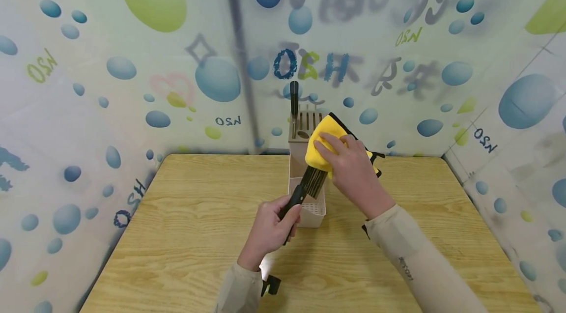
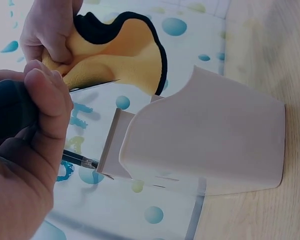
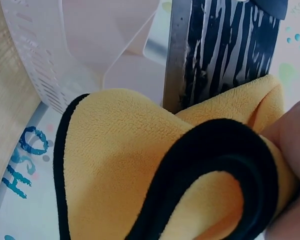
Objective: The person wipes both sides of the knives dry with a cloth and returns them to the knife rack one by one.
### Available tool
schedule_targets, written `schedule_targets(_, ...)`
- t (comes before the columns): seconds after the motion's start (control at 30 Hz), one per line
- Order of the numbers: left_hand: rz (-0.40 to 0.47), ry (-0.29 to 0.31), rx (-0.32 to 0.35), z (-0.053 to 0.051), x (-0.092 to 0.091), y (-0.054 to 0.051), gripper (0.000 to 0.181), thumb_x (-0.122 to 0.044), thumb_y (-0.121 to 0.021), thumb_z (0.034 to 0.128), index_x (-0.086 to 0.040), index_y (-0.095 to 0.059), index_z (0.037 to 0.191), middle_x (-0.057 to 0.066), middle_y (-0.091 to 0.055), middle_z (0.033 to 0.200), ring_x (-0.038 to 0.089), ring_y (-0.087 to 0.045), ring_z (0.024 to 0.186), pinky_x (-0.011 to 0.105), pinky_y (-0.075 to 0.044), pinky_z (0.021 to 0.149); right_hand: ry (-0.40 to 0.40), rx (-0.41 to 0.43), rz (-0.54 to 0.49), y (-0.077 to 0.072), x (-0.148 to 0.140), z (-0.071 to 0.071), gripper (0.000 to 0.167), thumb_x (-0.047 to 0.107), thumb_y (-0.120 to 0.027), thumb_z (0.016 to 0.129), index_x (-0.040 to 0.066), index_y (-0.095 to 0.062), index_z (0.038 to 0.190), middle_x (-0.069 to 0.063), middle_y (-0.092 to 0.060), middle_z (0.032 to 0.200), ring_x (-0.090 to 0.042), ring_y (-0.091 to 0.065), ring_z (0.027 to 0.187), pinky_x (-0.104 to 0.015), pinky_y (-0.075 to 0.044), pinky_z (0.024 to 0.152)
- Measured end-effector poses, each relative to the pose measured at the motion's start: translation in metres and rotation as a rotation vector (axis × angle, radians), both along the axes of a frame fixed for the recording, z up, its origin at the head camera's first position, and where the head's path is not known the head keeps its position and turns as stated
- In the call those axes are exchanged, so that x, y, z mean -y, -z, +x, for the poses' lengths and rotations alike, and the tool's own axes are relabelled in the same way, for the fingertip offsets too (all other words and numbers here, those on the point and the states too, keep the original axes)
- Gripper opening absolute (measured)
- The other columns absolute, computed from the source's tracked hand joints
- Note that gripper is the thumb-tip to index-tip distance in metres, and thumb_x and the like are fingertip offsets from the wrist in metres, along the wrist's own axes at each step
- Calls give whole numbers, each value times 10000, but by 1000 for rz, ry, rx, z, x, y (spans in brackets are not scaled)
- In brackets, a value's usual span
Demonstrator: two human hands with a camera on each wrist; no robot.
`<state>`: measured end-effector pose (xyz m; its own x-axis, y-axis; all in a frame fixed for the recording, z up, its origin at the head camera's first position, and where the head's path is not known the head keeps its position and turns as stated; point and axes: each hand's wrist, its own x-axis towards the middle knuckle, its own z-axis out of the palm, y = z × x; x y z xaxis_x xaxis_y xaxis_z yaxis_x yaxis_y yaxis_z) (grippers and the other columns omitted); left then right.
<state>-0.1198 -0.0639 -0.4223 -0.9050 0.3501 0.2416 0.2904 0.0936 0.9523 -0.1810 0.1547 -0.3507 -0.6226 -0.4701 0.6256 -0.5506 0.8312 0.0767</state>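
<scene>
A broad-bladed kitchen knife [image 1: 315, 183] slants up and away, its black handle gripped by my left hand [image 1: 268, 227]. Dark and silvery streaks mark the blade in the right wrist view. My right hand [image 1: 353, 170] holds a yellow cloth [image 1: 325, 138] with black edging, folded over the upper part of the blade and hiding its tip. Just behind the blade stands a pale knife holder [image 1: 311, 217] with slots on top and a perforated front bin. A second, black-handled knife [image 1: 294, 99] stands upright in a left slot of it.
The wood-grain table [image 1: 212, 195] carries the holder near its middle. A patterned curtain [image 1: 185, 82] closes off the back and both sides. A small black clip-like piece [image 1: 271, 284] shows beside my left sleeve.
</scene>
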Motion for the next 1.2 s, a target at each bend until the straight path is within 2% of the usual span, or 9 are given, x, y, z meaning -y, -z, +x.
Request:
schedule_targets(0.17, -14, 9, -12, 1, 1, -1, 266, -113, -576, 1062, -28, -605, 812, 53, -564, 569, 69, -525, 428, 261, -436, 376, 14, 7, 2, -2, -4, -1, 548, -86, -760, 833, 90, -685, 1347, -145, -627, 1387, -411, -582, 1041, -551, -527, 892)
schedule_targets(0.3, -37, 12, -25, 2, 1, -4, 280, -153, -572, 1070, -37, -610, 819, 46, -573, 572, 71, -533, 436, 275, -448, 383, 21, 5, 9, -3, -7, -1, 596, -88, -783, 795, 75, -668, 1357, -160, -611, 1394, -407, -586, 1029, -530, -534, 908)
schedule_targets(0.47, -51, 3, -9, 3, 2, -6, 274, -150, -576, 1069, -36, -630, 825, 52, -591, 577, 88, -552, 442, 298, -471, 384, 11, 9, -4, -2, -11, -1, 622, -120, -778, 780, 52, -652, 1364, -210, -603, 1355, -418, -572, 1005, -502, -526, 913)
schedule_targets(0.83, -74, -8, -1, 3, 6, -11, 312, -202, -574, 1076, -26, -653, 830, 85, -632, 593, 128, -599, 449, 323, -500, 389, -17, -36, -102, 0, -22, -2, 615, -191, -703, 789, -2, -627, 1370, -248, -660, 1144, -427, -569, 930, -497, -533, 859)
schedule_targets(1.07, -99, -10, -23, 2, 9, -16, 274, -157, -580, 1068, 5, -656, 860, 98, -666, 675, 205, -644, 496, 320, -513, 414, 0, -35, -147, 1, -32, -2, 627, -230, -661, 765, -17, -633, 1354, -262, -670, 1102, -449, -563, 908, -522, -530, 842)
schedule_targets(1.2, -109, -24, -32, 2, 11, -20, 265, -183, -584, 1069, -9, -662, 886, 77, -673, 714, 198, -653, 515, 316, -511, 418, 13, -32, -142, 2, -37, -2, 621, -226, -660, 758, -27, -634, 1346, -267, -672, 1096, -452, -563, 905, -527, -526, 844)
